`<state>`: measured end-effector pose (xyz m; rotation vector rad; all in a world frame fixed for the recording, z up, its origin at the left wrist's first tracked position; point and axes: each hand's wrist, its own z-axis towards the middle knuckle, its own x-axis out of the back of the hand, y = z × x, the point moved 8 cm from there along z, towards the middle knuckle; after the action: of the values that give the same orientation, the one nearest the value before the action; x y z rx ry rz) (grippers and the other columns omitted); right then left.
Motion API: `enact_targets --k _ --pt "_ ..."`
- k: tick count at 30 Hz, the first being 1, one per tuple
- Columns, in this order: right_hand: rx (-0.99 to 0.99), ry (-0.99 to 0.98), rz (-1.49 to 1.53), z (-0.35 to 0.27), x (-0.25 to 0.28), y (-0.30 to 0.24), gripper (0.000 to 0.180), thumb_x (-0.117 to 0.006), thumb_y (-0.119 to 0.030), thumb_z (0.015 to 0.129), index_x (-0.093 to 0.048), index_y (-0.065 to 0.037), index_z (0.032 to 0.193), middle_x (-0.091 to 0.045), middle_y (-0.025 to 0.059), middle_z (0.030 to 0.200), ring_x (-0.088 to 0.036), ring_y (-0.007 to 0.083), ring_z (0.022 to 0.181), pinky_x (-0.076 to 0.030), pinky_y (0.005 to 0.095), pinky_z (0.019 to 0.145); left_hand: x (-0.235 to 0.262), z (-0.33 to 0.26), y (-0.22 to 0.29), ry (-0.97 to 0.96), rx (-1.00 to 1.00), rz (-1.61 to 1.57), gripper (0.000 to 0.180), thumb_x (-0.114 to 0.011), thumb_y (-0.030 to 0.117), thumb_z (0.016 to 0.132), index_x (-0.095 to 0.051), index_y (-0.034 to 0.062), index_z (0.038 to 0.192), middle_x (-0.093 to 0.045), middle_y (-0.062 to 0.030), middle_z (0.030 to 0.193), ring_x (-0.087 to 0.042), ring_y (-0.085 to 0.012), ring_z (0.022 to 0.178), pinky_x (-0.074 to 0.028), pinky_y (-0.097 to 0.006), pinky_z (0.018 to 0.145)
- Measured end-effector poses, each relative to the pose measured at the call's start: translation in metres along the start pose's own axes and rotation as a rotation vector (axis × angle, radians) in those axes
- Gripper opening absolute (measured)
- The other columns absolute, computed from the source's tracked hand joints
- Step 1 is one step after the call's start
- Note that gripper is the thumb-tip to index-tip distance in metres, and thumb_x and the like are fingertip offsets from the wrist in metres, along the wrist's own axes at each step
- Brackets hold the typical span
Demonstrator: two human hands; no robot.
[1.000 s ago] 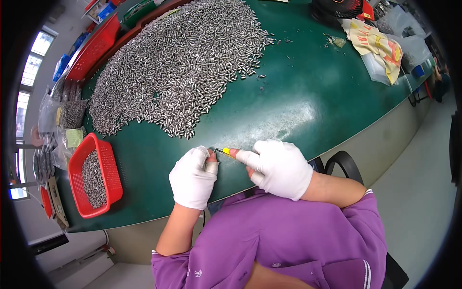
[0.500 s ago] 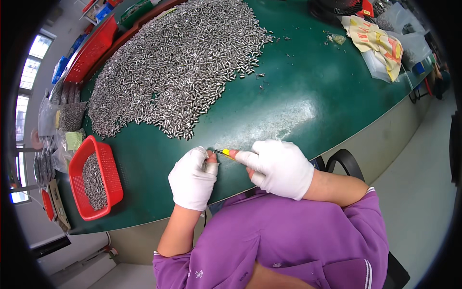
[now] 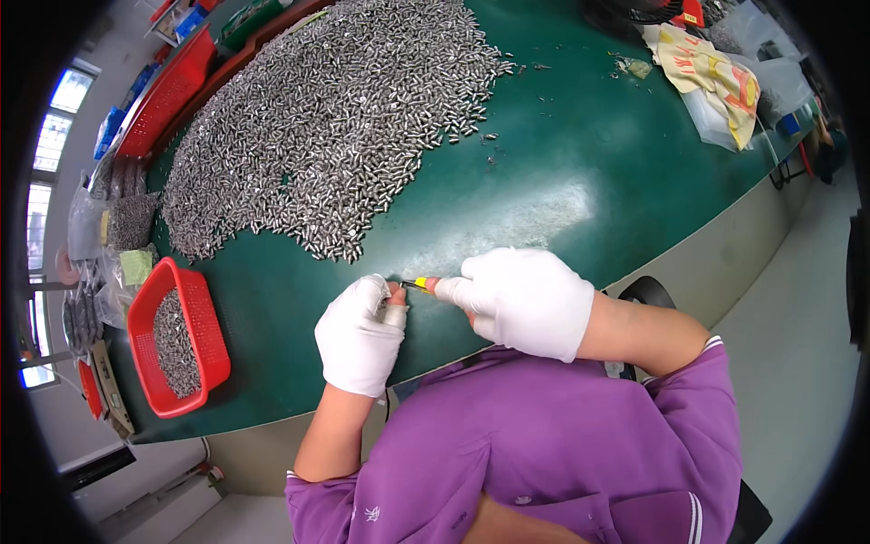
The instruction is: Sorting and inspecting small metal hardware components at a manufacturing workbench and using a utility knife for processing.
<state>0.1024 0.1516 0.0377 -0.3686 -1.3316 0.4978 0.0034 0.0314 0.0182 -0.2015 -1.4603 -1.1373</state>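
Left hand [image 3: 360,334]: white glove, fingertips pinched together at the counter's near edge; grip narrow, closed on something too small to make out, probably one of the metal pieces.
Right hand [image 3: 526,299]: white glove, grip closed around a small tool with a yellow-and-orange handle [image 3: 420,284], its tip aimed at the left fingertips, the two just about touching.
Work piece: hidden between the left fingers; cannot tell its shape from here.
Loose pile [image 3: 317,127]: a very large heap of small silvery metal pieces spread over the far left half of the green counter [image 3: 580,154], well apart from the hands.
Red basket [image 3: 177,337]: left of the hands, near the counter's edge, holding a modest layer of the same grey pieces.
Progress (judgement): basket partly filled, heap still huge, so most of the work looks left to do.
Far right: crumpled yellow cloth [image 3: 707,68] and clear plastic bags [image 3: 770,82].
Far left: more red trays [image 3: 168,91] along the back edge.
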Motion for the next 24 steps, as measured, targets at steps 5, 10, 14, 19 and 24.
enact_targets --k 5,10,14,19,24 --pt "-0.007 -0.051 -0.003 -0.003 -0.003 0.004 0.035 -0.06 -0.015 0.081 -0.062 -0.011 0.116 -0.058 0.0102 0.081 -0.062 0.0302 0.078 -0.051 0.0423 0.068 -0.001 0.003 -0.006 -0.004 0.089 -0.024 0.014 -0.073 0.013 0.078 -0.06 0.0092 0.079 -0.063 -0.0083 0.073 -0.062 -0.0278 0.064 -0.049 -0.036 0.058" --pt "-0.236 0.271 -0.108 -0.022 0.039 0.03 0.036 -0.06 -0.016 0.081 -0.061 -0.017 0.117 -0.056 0.0092 0.08 -0.059 0.0297 0.073 -0.051 0.0413 0.064 -0.005 0.001 -0.029 -0.084 0.281 -0.252 0.009 -0.07 0.01 0.083 -0.063 0.0067 0.088 -0.059 -0.0004 0.069 -0.052 -0.0081 0.058 -0.043 -0.023 0.056" --pt "-0.458 0.438 -0.43 -0.044 0.083 0.093 0.034 -0.06 -0.015 0.083 -0.062 -0.016 0.116 -0.057 0.0103 0.083 -0.06 0.0305 0.077 -0.051 0.0415 0.068 0.002 0.008 -0.03 -0.083 0.373 -0.708 0.011 -0.066 0.013 0.09 -0.061 0.0055 0.096 -0.053 0.0065 0.073 -0.045 -0.0009 0.064 -0.037 -0.017 0.058" --pt "-0.587 0.426 -0.6 -0.049 0.104 0.122 0.034 -0.064 -0.016 0.081 -0.064 -0.016 0.115 -0.06 0.0093 0.092 -0.06 0.0296 0.086 -0.051 0.0409 0.074 -0.003 0.021 -0.033 -0.213 0.443 -1.121 0.011 -0.064 0.016 0.091 -0.059 0.0081 0.098 -0.049 0.0076 0.071 -0.036 -0.0008 0.054 -0.025 -0.018 0.049" --pt "-0.085 0.378 -0.426 0.0 0.067 0.042 0.025 -0.065 -0.017 0.078 -0.063 -0.016 0.103 -0.058 0.006 0.084 -0.059 0.0266 0.078 -0.048 0.0407 0.069 0.015 0.059 -0.025 -0.161 0.302 -1.289 0.007 -0.061 0.014 0.094 -0.058 0.0101 0.1 -0.044 0.0069 0.064 -0.032 -0.0033 0.048 -0.024 -0.02 0.046"
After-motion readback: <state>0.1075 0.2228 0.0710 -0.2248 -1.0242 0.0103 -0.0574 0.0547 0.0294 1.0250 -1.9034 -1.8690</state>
